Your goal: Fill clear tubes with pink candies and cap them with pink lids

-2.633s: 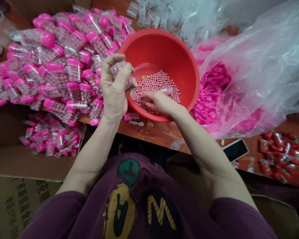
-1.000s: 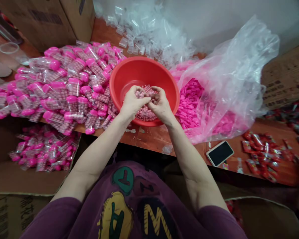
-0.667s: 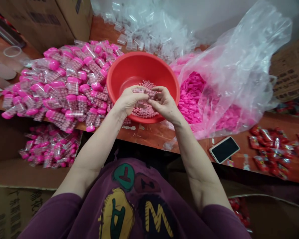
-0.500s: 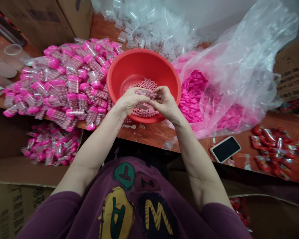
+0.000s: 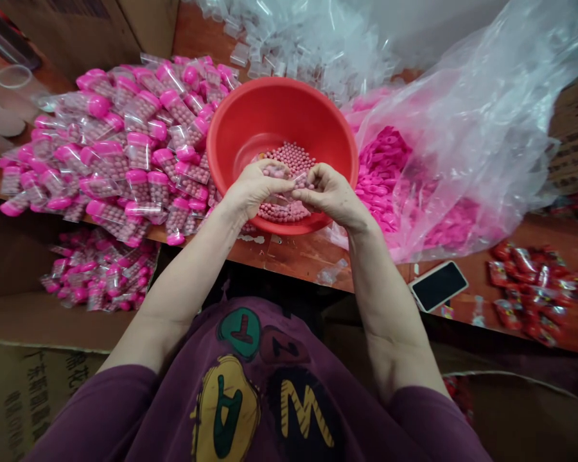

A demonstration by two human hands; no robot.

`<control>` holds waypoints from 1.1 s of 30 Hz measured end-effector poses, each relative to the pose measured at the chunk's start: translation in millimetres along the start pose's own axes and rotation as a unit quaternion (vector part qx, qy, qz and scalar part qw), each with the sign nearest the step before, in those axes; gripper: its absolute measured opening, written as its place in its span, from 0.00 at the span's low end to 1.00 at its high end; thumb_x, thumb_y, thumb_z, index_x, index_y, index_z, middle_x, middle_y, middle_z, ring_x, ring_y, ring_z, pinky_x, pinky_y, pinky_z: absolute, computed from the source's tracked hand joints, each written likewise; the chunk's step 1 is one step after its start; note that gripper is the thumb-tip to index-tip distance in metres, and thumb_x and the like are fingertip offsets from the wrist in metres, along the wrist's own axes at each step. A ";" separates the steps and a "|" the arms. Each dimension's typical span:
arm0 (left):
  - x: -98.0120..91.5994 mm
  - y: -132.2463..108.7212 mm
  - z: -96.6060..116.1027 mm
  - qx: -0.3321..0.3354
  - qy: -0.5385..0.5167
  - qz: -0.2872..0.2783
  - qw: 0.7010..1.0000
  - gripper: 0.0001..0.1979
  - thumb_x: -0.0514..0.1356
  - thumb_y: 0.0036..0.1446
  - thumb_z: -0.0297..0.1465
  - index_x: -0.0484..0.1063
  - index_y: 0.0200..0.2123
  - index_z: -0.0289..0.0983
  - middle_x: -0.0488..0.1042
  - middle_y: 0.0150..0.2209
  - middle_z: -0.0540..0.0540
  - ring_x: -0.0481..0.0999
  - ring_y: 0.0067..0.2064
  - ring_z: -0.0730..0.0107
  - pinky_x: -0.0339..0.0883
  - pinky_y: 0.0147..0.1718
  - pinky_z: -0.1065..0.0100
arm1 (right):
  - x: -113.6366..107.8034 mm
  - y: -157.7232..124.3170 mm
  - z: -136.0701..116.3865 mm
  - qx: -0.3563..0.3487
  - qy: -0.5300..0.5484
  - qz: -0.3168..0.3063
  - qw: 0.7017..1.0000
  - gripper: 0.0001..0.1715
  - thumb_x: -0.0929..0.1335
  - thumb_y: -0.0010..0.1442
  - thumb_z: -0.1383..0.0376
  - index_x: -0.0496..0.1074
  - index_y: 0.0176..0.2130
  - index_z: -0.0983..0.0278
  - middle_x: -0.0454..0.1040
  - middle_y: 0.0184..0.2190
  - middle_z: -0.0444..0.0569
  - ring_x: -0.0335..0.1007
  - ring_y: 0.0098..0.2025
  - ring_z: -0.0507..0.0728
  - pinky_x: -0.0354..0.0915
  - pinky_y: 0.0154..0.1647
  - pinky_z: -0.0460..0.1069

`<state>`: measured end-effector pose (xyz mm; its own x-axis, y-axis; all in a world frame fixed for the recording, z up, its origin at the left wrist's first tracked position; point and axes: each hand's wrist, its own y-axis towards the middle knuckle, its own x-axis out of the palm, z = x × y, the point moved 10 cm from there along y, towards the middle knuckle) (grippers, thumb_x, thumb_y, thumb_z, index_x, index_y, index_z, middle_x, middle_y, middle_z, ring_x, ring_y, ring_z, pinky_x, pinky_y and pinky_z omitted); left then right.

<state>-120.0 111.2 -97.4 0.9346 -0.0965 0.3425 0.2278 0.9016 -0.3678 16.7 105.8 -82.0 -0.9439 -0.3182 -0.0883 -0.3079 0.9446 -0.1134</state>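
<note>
My left hand (image 5: 257, 187) is closed round a small clear plastic container (image 5: 275, 171) with pink beads showing inside. The fingers of my right hand (image 5: 331, 194) pinch at the container's right end; whether they also hold a small part is hidden. Both hands hover over the near side of a red plastic basin (image 5: 236, 115). Loose pink beads (image 5: 289, 154) lie on the basin's bottom, partly behind my hands.
Filled containers with pink caps (image 5: 139, 151) are heaped left, with more in a cardboard box (image 5: 43, 321) below. Clear empty containers (image 5: 293, 51) lie behind. Right are pink plastic pieces (image 5: 383, 173) in a clear bag (image 5: 491, 122), a phone (image 5: 438, 286) and red packets (image 5: 534, 289).
My right hand has shifted slightly right, and the container between my hands sits at a different angle. The whole view has moved a little.
</note>
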 end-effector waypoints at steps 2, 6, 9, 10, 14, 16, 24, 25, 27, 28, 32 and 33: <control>-0.2 -0.2 0.2 0.003 0.009 0.007 1.000 0.18 0.68 0.43 0.14 0.71 0.36 0.36 0.71 0.28 0.55 0.76 0.28 0.75 0.79 0.31 0.67 | -3.2 1.5 2.4 -0.004 -0.008 0.008 1.000 0.39 0.86 0.44 0.47 0.60 0.33 0.57 0.61 0.23 0.34 0.55 0.22 0.47 0.53 0.20 0.44; -5.9 1.9 1.5 0.020 -0.010 0.043 0.999 0.18 0.68 0.43 0.14 0.69 0.35 0.36 0.71 0.29 0.56 0.74 0.28 0.77 0.78 0.29 0.69 | -16.2 7.7 7.1 -0.008 0.002 0.037 0.999 0.36 0.83 0.49 0.45 0.60 0.33 0.57 0.62 0.22 0.35 0.56 0.22 0.48 0.54 0.20 0.45; -6.5 2.5 -0.4 0.015 -0.004 0.046 0.999 0.17 0.66 0.43 0.14 0.69 0.35 0.36 0.71 0.29 0.55 0.74 0.28 0.76 0.76 0.26 0.71 | -26.5 11.0 3.4 -0.026 -0.018 0.063 0.998 0.26 0.79 0.57 0.45 0.68 0.38 0.57 0.72 0.31 0.40 0.65 0.29 0.50 0.64 0.27 0.46; -5.7 2.4 -1.1 0.012 0.003 0.042 0.999 0.17 0.66 0.43 0.14 0.69 0.34 0.36 0.70 0.28 0.55 0.74 0.28 0.76 0.76 0.26 0.71 | -26.7 11.6 1.7 -0.030 -0.029 0.058 0.997 0.23 0.78 0.59 0.47 0.71 0.41 0.58 0.74 0.34 0.42 0.68 0.32 0.51 0.67 0.30 0.47; -5.2 2.1 -1.2 0.018 0.025 0.036 0.999 0.17 0.66 0.42 0.14 0.70 0.34 0.36 0.70 0.27 0.55 0.72 0.27 0.77 0.76 0.27 0.71 | -23.1 11.5 1.2 -0.024 -0.053 0.019 0.998 0.18 0.77 0.62 0.51 0.76 0.45 0.58 0.77 0.37 0.43 0.69 0.34 0.51 0.68 0.33 0.47; -5.1 2.4 -1.3 0.024 0.034 0.034 0.999 0.17 0.65 0.41 0.14 0.71 0.34 0.36 0.71 0.28 0.55 0.73 0.28 0.77 0.77 0.28 0.71 | -24.2 11.8 3.6 -0.014 -0.047 0.014 0.999 0.17 0.77 0.62 0.53 0.77 0.45 0.59 0.76 0.33 0.42 0.67 0.31 0.50 0.65 0.29 0.46; 0.6 2.4 -4.6 0.022 0.011 -0.007 1.000 0.24 0.67 0.36 0.13 0.77 0.41 0.32 0.79 0.33 0.50 0.81 0.36 0.70 0.82 0.43 0.61 | -19.4 18.5 -21.2 -0.044 -0.086 0.017 0.995 0.10 0.76 0.63 0.58 0.79 0.41 0.61 0.73 0.27 0.41 0.65 0.26 0.50 0.65 0.27 0.47; 2.8 2.1 -5.0 0.017 0.000 -0.021 1.000 0.23 0.68 0.37 0.15 0.77 0.41 0.31 0.80 0.34 0.49 0.82 0.36 0.68 0.83 0.44 0.60 | -17.9 18.9 -24.7 -0.049 -0.095 0.019 0.994 0.10 0.75 0.65 0.57 0.79 0.42 0.61 0.73 0.27 0.42 0.65 0.26 0.50 0.66 0.27 0.47; 6.2 0.9 -4.7 0.008 -0.017 -0.044 0.999 0.19 0.70 0.40 0.18 0.77 0.40 0.31 0.82 0.35 0.47 0.83 0.38 0.66 0.83 0.46 0.57 | -15.7 19.5 -27.4 -0.059 -0.116 0.025 0.991 0.12 0.73 0.67 0.54 0.79 0.44 0.60 0.74 0.30 0.42 0.67 0.28 0.50 0.69 0.31 0.48; 6.8 -0.2 -4.0 0.005 -0.022 -0.051 0.998 0.18 0.70 0.41 0.19 0.77 0.39 0.31 0.82 0.36 0.46 0.84 0.38 0.65 0.83 0.47 0.56 | -15.5 19.9 -27.1 -0.065 -0.131 0.030 0.989 0.14 0.72 0.69 0.52 0.79 0.44 0.59 0.75 0.31 0.43 0.69 0.31 0.51 0.71 0.33 0.48; 6.1 -7.5 2.2 0.011 -0.024 -0.061 0.998 0.18 0.71 0.43 0.22 0.79 0.41 0.31 0.83 0.37 0.44 0.85 0.39 0.64 0.84 0.46 0.57 | -23.3 15.4 -27.5 -0.107 -0.182 0.094 0.973 0.18 0.68 0.71 0.49 0.79 0.44 0.59 0.80 0.41 0.47 0.76 0.45 0.56 0.77 0.48 0.53; 6.4 -10.3 4.3 0.018 -0.022 -0.065 0.997 0.19 0.71 0.43 0.22 0.79 0.42 0.31 0.84 0.38 0.44 0.85 0.39 0.64 0.84 0.46 0.58 | -24.4 11.6 -29.3 -0.115 -0.182 0.105 0.971 0.18 0.68 0.71 0.50 0.80 0.45 0.58 0.81 0.43 0.47 0.77 0.47 0.56 0.77 0.50 0.54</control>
<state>-117.6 103.1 -87.8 0.8847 -0.1949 0.4234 0.3350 0.8975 -0.2868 32.6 126.8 -52.2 -0.8973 -0.0839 -0.4333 -0.1710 0.9711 0.1662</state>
